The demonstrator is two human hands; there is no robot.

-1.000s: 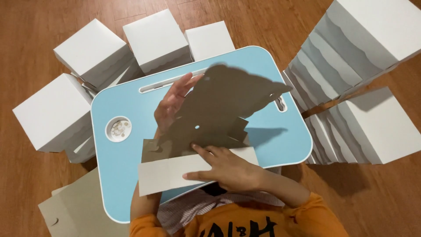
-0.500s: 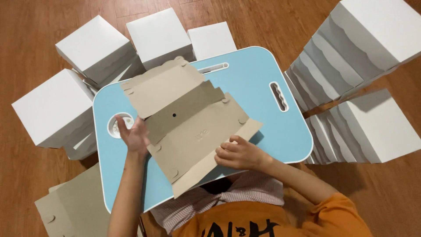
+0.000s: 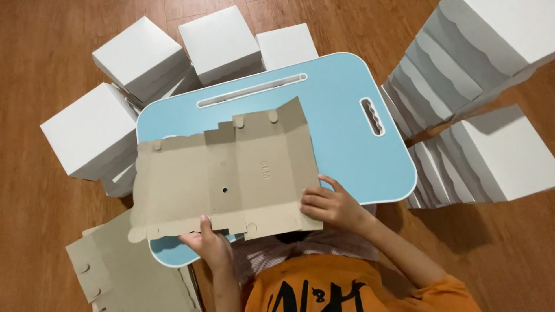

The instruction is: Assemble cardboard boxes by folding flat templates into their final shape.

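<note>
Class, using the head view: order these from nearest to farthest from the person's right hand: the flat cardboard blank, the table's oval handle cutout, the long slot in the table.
From the right hand:
1. Flat cardboard blank, touching, to its left.
2. Oval handle cutout, up, slightly right.
3. Long slot, far edge, upper left.

At the bottom of the frame the person wears an orange short-sleeved shirt (image 3: 347, 292) with black lettering on the chest (forearms bare), over a pink-and-white checked garment (image 3: 277, 254).
</note>
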